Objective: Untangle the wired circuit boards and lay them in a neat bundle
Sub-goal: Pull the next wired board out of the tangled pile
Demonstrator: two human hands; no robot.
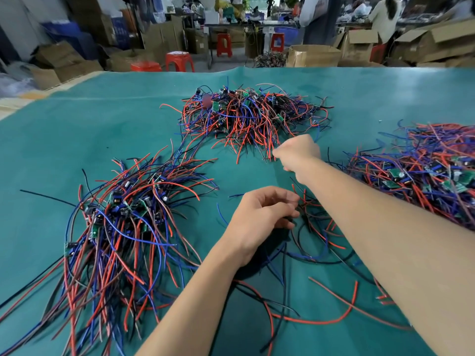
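Head view shows a small loose cluster of wired boards [312, 222] lying on the green worktop [102, 129] between the two forearms, its red, blue and black leads splayed toward the viewer. The left hand [262, 217] rests at this cluster with fingers curled, apparently pinching a dark part at the fingertips, though what exactly it holds is too small to tell. The right hand [297, 152] reaches forward to the near edge of the far tangled pile [253, 116], fingers closed, seemingly on red wire ends; the grip itself is hidden. A combed-out bundle [123, 222] lies to the left, and another unsorted heap [421, 170] to the right.

The risk, as I judge it, is that pulling one lead from the far pile drags neighbouring boards along, since the wires cross densely. A hard tug could also strain a solder joint, or sweep loose leads back across the sorted bundle.
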